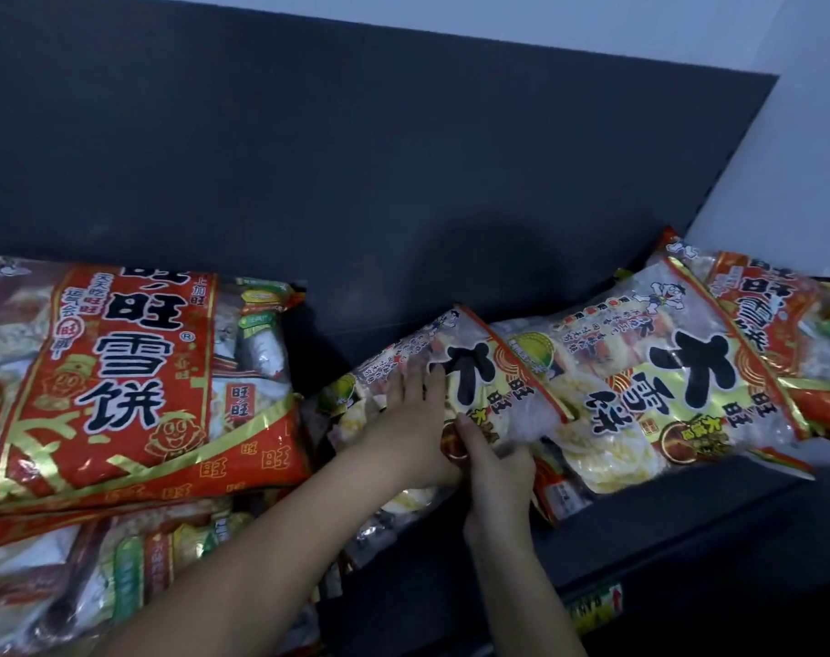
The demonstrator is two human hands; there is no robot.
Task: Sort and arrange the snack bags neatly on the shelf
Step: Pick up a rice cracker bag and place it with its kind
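A yellow and clear rice-cracker bag [493, 395] lies tilted in the middle of the dark shelf [688, 528]. My left hand [415, 419] rests flat on its left part, fingers spread. My right hand [493, 459] pinches its lower edge with thumb and fingers. A second bag of the same kind [654, 386] overlaps it on the right. A red bag [778, 320] lies at the far right behind that one. On the left, a large red bag [119, 381] tops a stack of several bags [95, 576].
A dark back panel [356, 158] rises behind the shelf. A white wall [811, 135] stands to the right. A yellow price label [593, 609] is stuck on the shelf's front edge. Bare shelf shows between the left stack and the middle bags.
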